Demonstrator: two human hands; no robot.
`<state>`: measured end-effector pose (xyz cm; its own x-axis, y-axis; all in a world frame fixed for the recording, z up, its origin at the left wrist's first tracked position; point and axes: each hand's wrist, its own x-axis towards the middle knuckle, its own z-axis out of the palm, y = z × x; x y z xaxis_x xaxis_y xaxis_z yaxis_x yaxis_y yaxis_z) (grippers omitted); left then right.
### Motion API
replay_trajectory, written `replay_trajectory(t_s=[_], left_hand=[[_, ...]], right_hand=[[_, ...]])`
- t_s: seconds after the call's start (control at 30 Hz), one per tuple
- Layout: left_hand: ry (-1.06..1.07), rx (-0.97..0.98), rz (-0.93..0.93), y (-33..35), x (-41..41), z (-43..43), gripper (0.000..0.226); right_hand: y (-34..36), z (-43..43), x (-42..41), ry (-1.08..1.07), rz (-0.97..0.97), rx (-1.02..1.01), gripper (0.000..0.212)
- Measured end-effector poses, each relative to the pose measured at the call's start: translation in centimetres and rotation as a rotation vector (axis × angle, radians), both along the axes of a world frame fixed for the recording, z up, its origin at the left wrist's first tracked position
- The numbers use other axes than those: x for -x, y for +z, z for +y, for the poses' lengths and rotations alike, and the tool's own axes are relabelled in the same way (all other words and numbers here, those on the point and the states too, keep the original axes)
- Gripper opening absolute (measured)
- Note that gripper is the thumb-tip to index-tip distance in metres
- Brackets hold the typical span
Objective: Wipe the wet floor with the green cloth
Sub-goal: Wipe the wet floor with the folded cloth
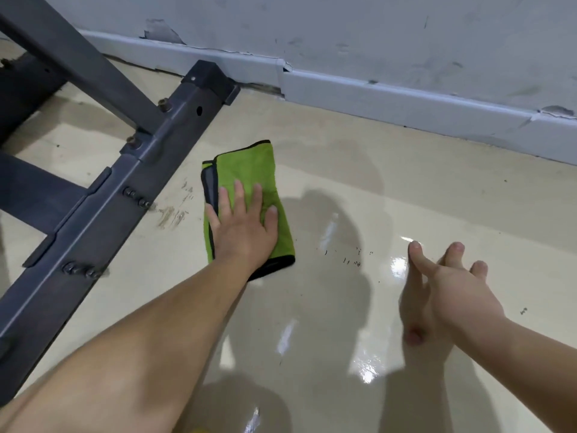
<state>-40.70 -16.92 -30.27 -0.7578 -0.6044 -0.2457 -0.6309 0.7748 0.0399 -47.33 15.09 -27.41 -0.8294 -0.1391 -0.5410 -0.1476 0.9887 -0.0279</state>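
The folded green cloth [249, 170] is laid on the glossy wet floor [337, 320] and is pressed flat by the left hand [243, 229], fingers straight. At the cloth's 4 o'clock the right hand [452, 292] is held released, fingers spread, nothing grasped. A dark metal frame [125, 173] is seen at the cloth's 9 o'clock, and a cracked skirting board [406, 100] at its 12.

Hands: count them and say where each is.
2. The left hand lies flat on the green cloth; the right hand is open over the wet floor, right of the cloth.
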Motion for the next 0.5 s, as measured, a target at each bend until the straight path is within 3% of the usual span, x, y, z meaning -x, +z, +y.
replay_trajectory(t_s=[0.07,0.23,0.33,0.43,0.5], left_hand=[[-0.110,0.002,0.028,0.2,-0.9,2.6,0.069],[-0.532,-0.058,-0.031,0.6,-4.5,8.4,0.067],[-0.561,-0.071,-0.033,0.6,-5.5,9.1,0.066],[-0.547,-0.093,-0.018,0.7,-5.4,9.3,0.067],[-0.582,-0.125,-0.008,0.7,-4.9,8.5,0.067]], right_hand=[[0.0,0.1,0.1,0.028,0.014,-0.013,0.123],[2.1,-1.1,0.2,0.066,-0.066,-0.041,0.136],[3.9,-2.3,0.5,0.111,-0.130,-0.127,0.114],[5.7,-4.5,0.5,0.147,-0.178,-0.181,0.139],[5.5,-5.9,0.2,0.205,-0.135,-0.095,0.147]])
